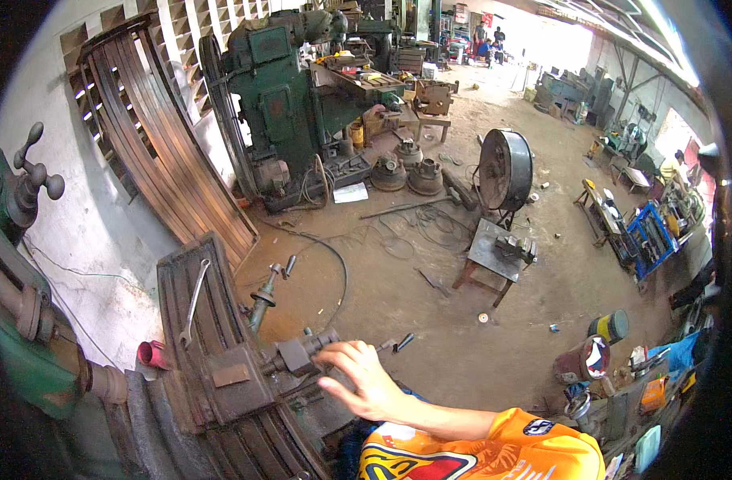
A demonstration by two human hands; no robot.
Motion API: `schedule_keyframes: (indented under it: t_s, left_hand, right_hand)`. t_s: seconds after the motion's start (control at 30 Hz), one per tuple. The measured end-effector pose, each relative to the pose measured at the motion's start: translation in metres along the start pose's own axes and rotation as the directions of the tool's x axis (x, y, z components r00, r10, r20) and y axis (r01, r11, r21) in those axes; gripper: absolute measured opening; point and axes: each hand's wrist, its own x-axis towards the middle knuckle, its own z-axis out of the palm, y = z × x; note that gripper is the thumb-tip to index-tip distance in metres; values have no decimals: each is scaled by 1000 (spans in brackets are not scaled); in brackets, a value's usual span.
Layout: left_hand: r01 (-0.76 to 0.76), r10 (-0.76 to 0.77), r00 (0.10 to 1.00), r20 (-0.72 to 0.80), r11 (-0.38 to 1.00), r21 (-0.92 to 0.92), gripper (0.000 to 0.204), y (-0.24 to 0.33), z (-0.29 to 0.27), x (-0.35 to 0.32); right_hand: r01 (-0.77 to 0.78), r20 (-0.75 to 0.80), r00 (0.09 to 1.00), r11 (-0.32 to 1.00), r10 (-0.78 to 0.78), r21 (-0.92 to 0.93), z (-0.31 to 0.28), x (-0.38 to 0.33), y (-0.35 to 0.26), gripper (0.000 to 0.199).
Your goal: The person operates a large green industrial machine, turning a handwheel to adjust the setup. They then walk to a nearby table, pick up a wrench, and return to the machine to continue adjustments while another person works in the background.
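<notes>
My right hand (pixel 362 380) reaches in from the lower right out of an orange sleeve. Its thumb stands apart from the curved fingers, and no object shows in the grasp. The fingertips are beside the round collar end (pixel 324 342) of a screw shaft; whether they touch it I cannot tell. That shaft joins a dark metal machine vise (pixel 242 392), topped by a small brownish plate (pixel 232 375). Beneath the vise runs a slotted machine table (pixel 178 280), where a long combination wrench (pixel 195 300) lies. My left hand is out of view.
A crank with a handle (pixel 262 300) rises beside the machine table, and a black-handled lever (pixel 404 342) sticks out past my hand. A red cup (pixel 152 354) is at the left. Beyond are a metal stool (pixel 494 250), a drum fan (pixel 506 170) and cables (pixel 398 240) across the floor.
</notes>
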Motion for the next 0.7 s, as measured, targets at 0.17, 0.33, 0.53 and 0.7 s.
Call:
schedule_keyframes:
  t_s: [0.17,0.33,0.53,0.7]
  left_hand:
    - [-2,2,1000,15,1000,9,32,1,5,4]
    - [7,-7,999,42,1000,12,31,1,14,10]
    - [1,-1,999,43,1000,-6,31,-6,15,18]
    - [-3,4,998,56,1000,-14,30,-11,12,24]
  right_hand:
    - [-256,147,947,949,284,-185,17,12,-1,90]
    - [-393,93,918,916,386,80,36,-26,31,98]
    - [-310,-22,949,942,315,125,96,-71,110,83]
    - [-336,181,931,937,315,93,115,-58,164,78]
